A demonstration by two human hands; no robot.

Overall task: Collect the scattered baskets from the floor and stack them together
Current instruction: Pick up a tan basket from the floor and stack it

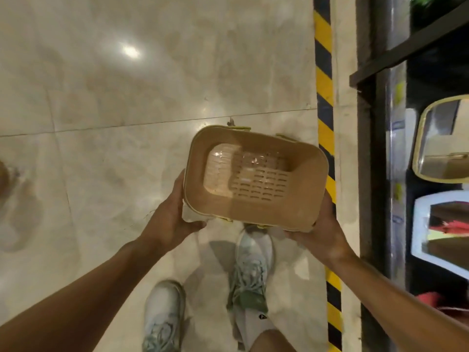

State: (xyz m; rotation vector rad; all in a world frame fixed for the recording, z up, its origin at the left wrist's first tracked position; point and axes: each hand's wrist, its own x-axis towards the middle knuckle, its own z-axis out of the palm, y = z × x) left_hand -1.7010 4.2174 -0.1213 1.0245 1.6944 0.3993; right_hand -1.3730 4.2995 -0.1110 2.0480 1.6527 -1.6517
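A tan plastic basket with a slotted bottom and pale green handle clips is held above the floor, its open top facing me. My left hand grips its left rim and corner. My right hand grips its near right corner from below. The basket is empty inside. Its rim looks doubled, so it may be more than one basket nested; I cannot tell. My two feet in pale sneakers stand under it.
Glossy marble floor spreads to the left and ahead. A yellow-and-black hazard stripe runs along the right, beside a dark shelving unit holding a yellow-rimmed basket and a white one. A brownish blurred object lies at the far left edge.
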